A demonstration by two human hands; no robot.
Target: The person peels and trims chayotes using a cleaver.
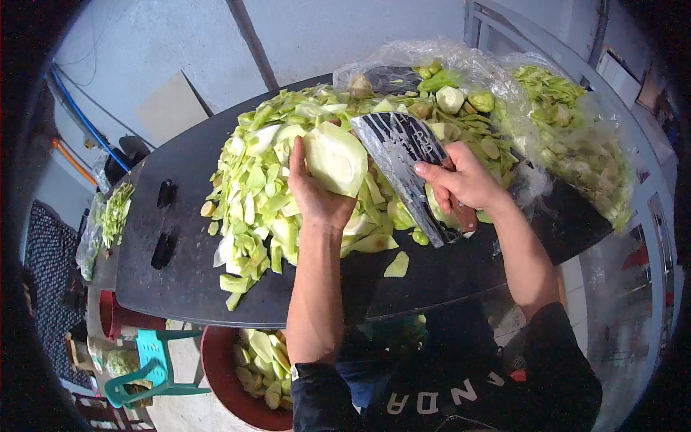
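My left hand [317,191] is wrapped around a large, pale green peeled vegetable [335,158], its smooth cut face turned up. Its exact kind is unclear. In my right hand [464,180] is a cleaver [396,162] with a brown wooden handle [464,218]; the thumb presses against the blade. The wide dark blade is streaked with wet pale residue and slants just right of the vegetable, apparently apart from it. Beneath both hands spreads a heap of green peelings and slices [266,180] on a black table [194,281].
Clear plastic [568,137] wraps more green pieces at the right. Whole green vegetables [451,99] lie at the back of the heap. Below the table's near edge stands a dark red tub [219,367] with cut pieces, beside a teal plastic chair [152,363].
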